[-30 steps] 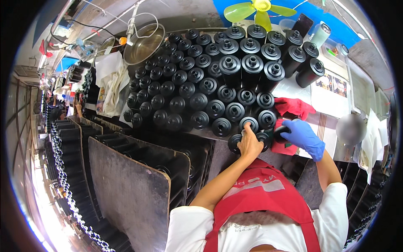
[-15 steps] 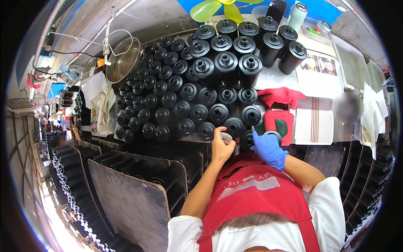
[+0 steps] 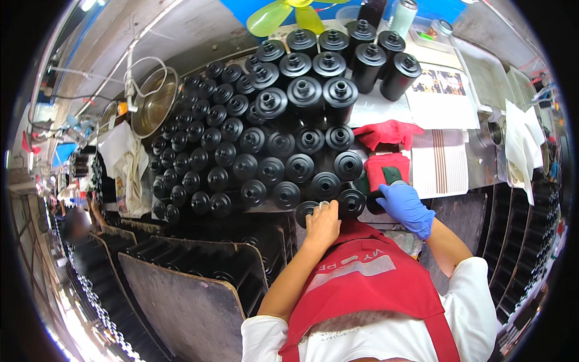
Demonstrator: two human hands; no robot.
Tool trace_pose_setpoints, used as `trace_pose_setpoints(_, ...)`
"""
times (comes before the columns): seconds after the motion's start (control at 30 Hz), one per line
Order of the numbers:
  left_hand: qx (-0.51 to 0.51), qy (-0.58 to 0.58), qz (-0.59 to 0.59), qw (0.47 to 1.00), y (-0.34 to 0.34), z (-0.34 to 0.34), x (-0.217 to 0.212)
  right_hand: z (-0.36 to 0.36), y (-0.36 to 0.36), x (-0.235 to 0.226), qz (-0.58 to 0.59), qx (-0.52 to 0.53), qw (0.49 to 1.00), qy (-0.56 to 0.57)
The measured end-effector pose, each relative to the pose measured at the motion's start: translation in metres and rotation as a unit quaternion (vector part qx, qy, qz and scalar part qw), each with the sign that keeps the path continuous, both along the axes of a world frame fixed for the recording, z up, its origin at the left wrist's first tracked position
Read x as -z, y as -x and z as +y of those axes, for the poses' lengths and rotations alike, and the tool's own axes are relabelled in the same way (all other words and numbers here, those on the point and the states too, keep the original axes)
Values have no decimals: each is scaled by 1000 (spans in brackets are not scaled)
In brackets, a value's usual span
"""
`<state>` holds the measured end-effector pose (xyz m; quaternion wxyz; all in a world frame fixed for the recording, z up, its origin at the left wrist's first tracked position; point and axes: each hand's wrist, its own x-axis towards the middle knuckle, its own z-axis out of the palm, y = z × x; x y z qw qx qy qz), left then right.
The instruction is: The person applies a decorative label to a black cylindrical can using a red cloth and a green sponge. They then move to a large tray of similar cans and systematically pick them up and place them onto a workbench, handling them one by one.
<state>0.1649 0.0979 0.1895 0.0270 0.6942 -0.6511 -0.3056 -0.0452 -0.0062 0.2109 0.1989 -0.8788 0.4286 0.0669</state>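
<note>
Many black cylindrical canisters (image 3: 300, 167) with round flanged tops and central necks stand in rows on the table. My left hand (image 3: 324, 224), bare, has its fingers closed over a black canister (image 3: 306, 211) at the near edge. Just right of it another black canister (image 3: 351, 204) stands between my hands. My right hand (image 3: 408, 207) wears a blue glove and curls around a dark canister (image 3: 375, 204), mostly hidden by the glove. Beyond the glove lie a folded red cloth (image 3: 377, 166) and a dark green patch (image 3: 392, 175).
Taller canisters (image 3: 304, 93) stand at the back, below a yellow-green fan (image 3: 268, 19). A striped cloth (image 3: 443, 163) and printed sheet (image 3: 443, 99) lie right. A metal bowl (image 3: 154, 102) sits at far left. Boards (image 3: 178, 292) with stacked black cylinders stand below the table's left side.
The view has shifted. My left hand has gone from a curled pose beside the rows to gripping a canister at the near edge. My right hand has moved a little rightward, away from my left.
</note>
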Motion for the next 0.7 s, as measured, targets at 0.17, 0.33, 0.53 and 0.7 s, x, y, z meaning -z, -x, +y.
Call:
trace_pose_setpoints(0.17,62,14,-64,996,6,6,-10,-11,25,-15,-4,65,998,-13)
trace_pose_setpoints(0.33,83,69,-76,991,1,16,-5,-39,41,-47,-71,150,983,-74)
trace_pose_setpoints(0.53,110,170,-78,976,-5,27,-7,-97,31,-92,-153,201,964,-86)
trace_pose_setpoints(0.7,43,236,-60,969,-4,36,-4,-147,5,-99,-241,266,927,-107)
